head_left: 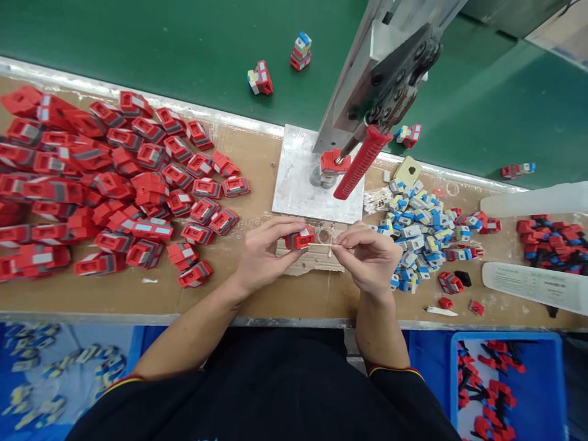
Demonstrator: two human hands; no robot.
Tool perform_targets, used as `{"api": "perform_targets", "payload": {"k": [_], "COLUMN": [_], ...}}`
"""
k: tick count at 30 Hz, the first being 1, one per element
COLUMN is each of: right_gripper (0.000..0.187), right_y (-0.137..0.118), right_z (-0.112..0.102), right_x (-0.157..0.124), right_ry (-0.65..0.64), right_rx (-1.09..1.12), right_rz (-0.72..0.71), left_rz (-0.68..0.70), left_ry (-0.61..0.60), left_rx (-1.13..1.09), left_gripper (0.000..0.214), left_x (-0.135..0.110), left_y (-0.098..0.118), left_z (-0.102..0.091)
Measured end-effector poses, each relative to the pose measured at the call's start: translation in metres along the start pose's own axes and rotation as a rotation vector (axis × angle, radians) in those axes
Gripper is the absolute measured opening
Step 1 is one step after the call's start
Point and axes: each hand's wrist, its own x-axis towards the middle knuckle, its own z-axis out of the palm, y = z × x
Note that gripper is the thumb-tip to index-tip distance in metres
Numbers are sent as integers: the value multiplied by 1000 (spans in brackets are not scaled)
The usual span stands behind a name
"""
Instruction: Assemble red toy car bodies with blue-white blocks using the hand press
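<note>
My left hand (264, 254) clamps a red toy part (299, 239). My right hand (367, 257) pinches a thin stick (318, 244), which I judge could snap if pushed askew.

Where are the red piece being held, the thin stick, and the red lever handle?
red piece (301, 237), head view, on its exposed upper side.
stick (319, 244), head view, on its bare middle.
lever handle (362, 162), head view, on the middle of the grip.
</note>
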Motion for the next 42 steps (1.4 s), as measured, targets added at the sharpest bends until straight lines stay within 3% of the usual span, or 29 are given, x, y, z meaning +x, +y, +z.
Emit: {"api": "perform_targets", "payload": {"k": [5, 10, 15, 18, 19, 21, 24, 26, 29, 31, 34, 36, 39, 42], "right_gripper": [18, 16, 16, 10, 11, 18, 18, 19, 29, 32, 28, 28, 30, 29], "right_y": [-4, -3, 13, 20, 19, 14, 2, -1, 5, 10, 13, 10, 3, -5], "right_z": [-4, -28, -29, -32, -40, -68, -120, -141, -144, -136, -128, -127, -118, -91], "right_x": [1, 3, -3, -3, -1, 2, 4, 5, 9, 12, 10, 3, -14, -26], "right_ry": [-21, -13, -385, -562, -576, -479, -257, -297, -444, -460, -369, -214, 55, 128], "right_rx": [-54, -69, -420, -462, -450, -501, -852, -1127, -1384, -1446, -1402, -1241, -813, -356], "right_rz": [-36, -86, -122, -111, -92, -24, 177, 356, 548, 598, 616, 560, 364, 182], "left_rz": [25, 0, -32, -31, -23, -16, -43, -65, -83, -85, -66, -62, -82, -93], "left_ry": [-2, 21, 42, 80, 96, 121, 116, 97, 84, 88, 122, 144, 104, 10], "left_rx": [62, 46, 0, 0, -6, -26, -44, -51, -66, -71, -62, -55, -78, -208], "left_gripper": [29, 29, 33, 35, 36, 40, 46, 47, 46, 44, 39, 36, 31, 32], "left_x": [1, 1, -1, 1, 1, 3, 3, 3, 3, 3, 3, 3, 3, 2], "left_y": [1, 0, -4, -7, -8, -8, -5, -3, -1, -2, -4, -5, -2, 2], "left_z": [-2, -3, -5, -5, -6, -6, -8, -10, -10, -9, -6, -5, -4, -2]}}
